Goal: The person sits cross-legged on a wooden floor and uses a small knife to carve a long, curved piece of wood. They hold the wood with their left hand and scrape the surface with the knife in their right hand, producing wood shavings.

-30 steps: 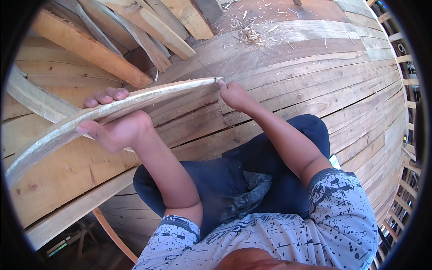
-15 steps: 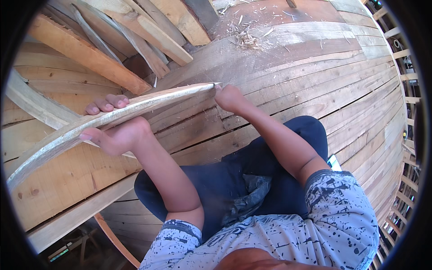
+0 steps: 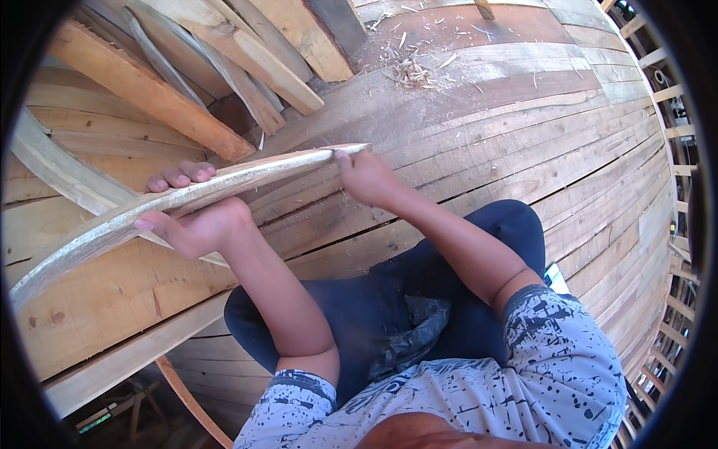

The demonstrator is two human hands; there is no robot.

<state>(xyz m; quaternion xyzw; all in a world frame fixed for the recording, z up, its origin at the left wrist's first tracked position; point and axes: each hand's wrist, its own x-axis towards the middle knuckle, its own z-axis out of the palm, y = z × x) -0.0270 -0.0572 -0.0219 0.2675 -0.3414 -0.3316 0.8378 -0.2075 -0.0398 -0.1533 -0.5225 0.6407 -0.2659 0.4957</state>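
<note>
Along plank [image 3: 258, 169], right hand [image 3: 370, 179] farther left

Shavings: a pale, splintery heap of wood shavings [image 3: 413, 71], loose bits scattered around it.
Planking: long boards of plank surface [image 3: 538, 157] under the shavings, dark gaps between some.
Timbers: several rough boards [image 3: 262, 56] left of the shavings; 1 orange-brown beam [image 3: 149, 88] slanting farther left.
Curve: 1 pale curved timber [image 3: 67, 170], well left of the shavings and lower.
Stub: 1 short wooden piece [image 3: 485, 9], above right of the shavings.
Slats: a row of wooden slats [image 3: 679, 131], far right of them.
</note>
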